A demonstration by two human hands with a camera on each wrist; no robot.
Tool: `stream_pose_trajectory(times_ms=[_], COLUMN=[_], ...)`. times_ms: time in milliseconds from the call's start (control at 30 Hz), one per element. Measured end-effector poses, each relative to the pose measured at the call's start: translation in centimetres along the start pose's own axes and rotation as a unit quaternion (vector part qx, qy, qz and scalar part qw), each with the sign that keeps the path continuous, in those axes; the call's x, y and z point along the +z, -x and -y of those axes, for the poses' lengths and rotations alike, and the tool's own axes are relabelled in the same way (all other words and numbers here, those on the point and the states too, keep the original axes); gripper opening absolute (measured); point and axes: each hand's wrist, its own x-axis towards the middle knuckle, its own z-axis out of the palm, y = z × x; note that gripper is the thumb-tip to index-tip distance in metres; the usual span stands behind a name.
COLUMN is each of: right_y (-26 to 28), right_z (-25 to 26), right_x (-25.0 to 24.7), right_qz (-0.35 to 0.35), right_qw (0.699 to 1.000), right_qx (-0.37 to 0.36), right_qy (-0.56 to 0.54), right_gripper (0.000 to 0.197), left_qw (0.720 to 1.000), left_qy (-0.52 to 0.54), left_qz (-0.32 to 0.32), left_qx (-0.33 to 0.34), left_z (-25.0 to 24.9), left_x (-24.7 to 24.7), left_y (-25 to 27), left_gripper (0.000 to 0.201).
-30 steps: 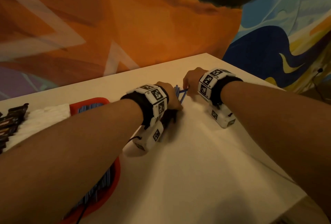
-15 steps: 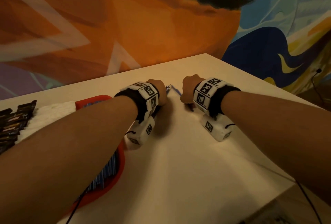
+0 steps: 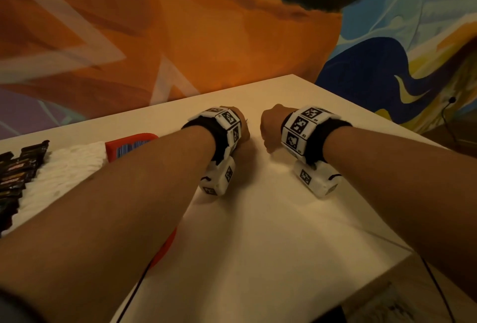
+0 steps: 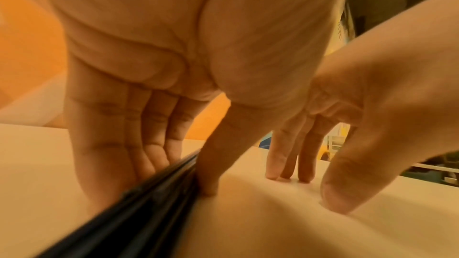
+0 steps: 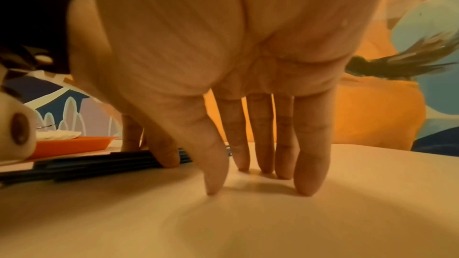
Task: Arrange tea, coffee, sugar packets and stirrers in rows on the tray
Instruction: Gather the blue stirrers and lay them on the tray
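The left hand (image 4: 139, 70) stands over the pale bench (image 3: 271, 245), its fingers (image 4: 109, 144) and thumb pinching a bundle of dark stirrers (image 4: 139, 209) that lies flat on the bench surface. The right hand (image 5: 223, 66) is just beside it — fingers (image 5: 310, 154) straight, released, tips pressed to the bench, grasping nothing. To the left sits the red tray (image 3: 113, 147) holding blue-striped packets (image 3: 131, 147), with white packets (image 3: 69, 167) and dark packets (image 3: 18, 170) farther left on the bench.
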Motion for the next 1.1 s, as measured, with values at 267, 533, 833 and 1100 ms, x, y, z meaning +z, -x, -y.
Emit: stream_pose_trajectory(times_ms=[267,533,833,1100], right_y=[1.1,2.0,1.3,1.6], right_z=[0.6,0.5,0.3,0.5], right_x=[0.1,-0.2,0.1,0.8], right_qz=[-0.036,-0.034,-0.016,-0.037], right_qw=[0.999,0.998,0.998,0.998], right_qx=[0.004,0.012,0.021,0.009], right_qy=[-0.024,-0.06,-0.059,-0.059], right_gripper=[0.035,0.027,0.03,0.03], left_qw=[0.997,0.99,0.993,0.809], left_qy=[-0.054,-0.07,0.089,0.584], left_qz=[0.056,0.124,0.048,-0.029], left_qx=[0.003,0.006,0.063,-0.062], left_z=[-0.4,-0.7,0.9,5.2], left_x=[2.3,5.8,2.8,-1.1], left_y=[-2.5,-8.7,-0.1,5.0], left_gripper=[0.022,0.033,0.033,0.035])
